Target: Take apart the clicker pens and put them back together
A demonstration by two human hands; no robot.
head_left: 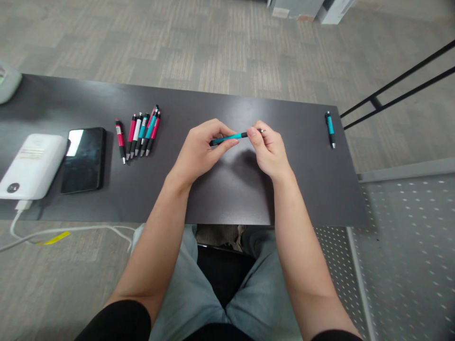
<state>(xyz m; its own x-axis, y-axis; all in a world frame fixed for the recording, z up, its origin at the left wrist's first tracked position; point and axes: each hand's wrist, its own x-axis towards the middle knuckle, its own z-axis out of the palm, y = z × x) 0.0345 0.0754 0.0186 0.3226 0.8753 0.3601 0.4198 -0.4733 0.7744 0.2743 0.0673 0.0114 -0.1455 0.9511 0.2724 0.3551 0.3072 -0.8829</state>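
A blue pen (227, 139) with black ends is held level above the table between both hands. My left hand (205, 147) is closed on its barrel, thumb below and fingers above. At the other end, my right hand (268, 149) pinches the black grip near the tip, which pokes out past the fingers. Part of the grip is hidden by that hand. To the left lies a row of several red, blue and white pens (142, 132), side by side. Far to the right, a single blue pen (330, 129) rests near the table's edge.
On the dark table (227, 203), a black phone-like device (85, 161) lies beside a white power bank (33, 166) with a white cable (71, 229) plugged in. A pale rounded object (9, 83) sits at the far left corner. Black metal bars (394, 87) stand beyond the right edge.
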